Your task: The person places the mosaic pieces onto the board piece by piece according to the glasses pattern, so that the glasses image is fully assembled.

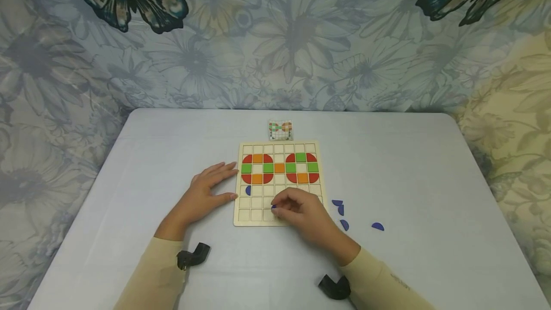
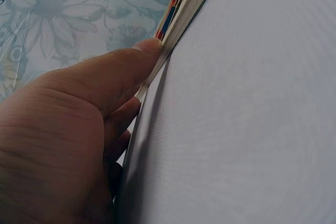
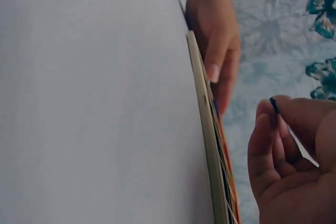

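Note:
A square wooden board (image 1: 256, 215) with a grid of cells lies on the table. Red, green and orange pieces fill part of its upper rows, and one blue half-round piece (image 1: 248, 190) sits in a cell at the left. My left hand (image 1: 202, 200) rests at the board's left edge, its fingers extended and touching the side. Over the lower right of the board, my right hand (image 1: 303, 212) pinches a small blue piece (image 3: 274, 105) between thumb and fingertips. That hand hides some of the board's lower cells.
Several blue half-round pieces (image 1: 345, 225) lie on the white table (image 1: 430, 181) right of the board. A small pattern card (image 1: 281, 130) is just beyond the board's far edge. Flowered fabric (image 1: 297, 37) hangs behind the table.

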Demonstrator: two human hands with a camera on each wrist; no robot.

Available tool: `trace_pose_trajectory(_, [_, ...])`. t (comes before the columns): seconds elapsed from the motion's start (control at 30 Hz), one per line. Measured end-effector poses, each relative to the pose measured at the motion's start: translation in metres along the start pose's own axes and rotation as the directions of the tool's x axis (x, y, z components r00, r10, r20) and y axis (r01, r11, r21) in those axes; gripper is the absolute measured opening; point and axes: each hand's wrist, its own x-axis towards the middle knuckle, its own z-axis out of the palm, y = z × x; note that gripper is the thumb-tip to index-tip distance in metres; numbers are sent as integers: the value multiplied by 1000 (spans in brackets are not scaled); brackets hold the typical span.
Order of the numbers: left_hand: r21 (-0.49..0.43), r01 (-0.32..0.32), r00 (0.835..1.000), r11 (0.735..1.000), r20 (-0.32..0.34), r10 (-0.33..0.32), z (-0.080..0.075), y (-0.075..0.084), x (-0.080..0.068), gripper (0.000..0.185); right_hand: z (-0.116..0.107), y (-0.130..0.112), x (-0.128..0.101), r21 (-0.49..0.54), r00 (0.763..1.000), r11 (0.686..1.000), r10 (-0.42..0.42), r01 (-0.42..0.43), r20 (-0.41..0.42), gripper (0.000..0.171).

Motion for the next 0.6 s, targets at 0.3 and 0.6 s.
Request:
trace_pose_trajectory(0.3, [-2, 10, 1000, 1000, 6, -10, -1, 2, 0, 69, 35, -8, 27, -7, 999, 1000, 19, -19, -25, 7])
trace_pose_trajectory(0.6, [-18, -13, 1000, 1000, 1, 13, -3, 3, -1, 69, 59, -8, 45, -60, 994, 993, 95, -98, -58, 8])
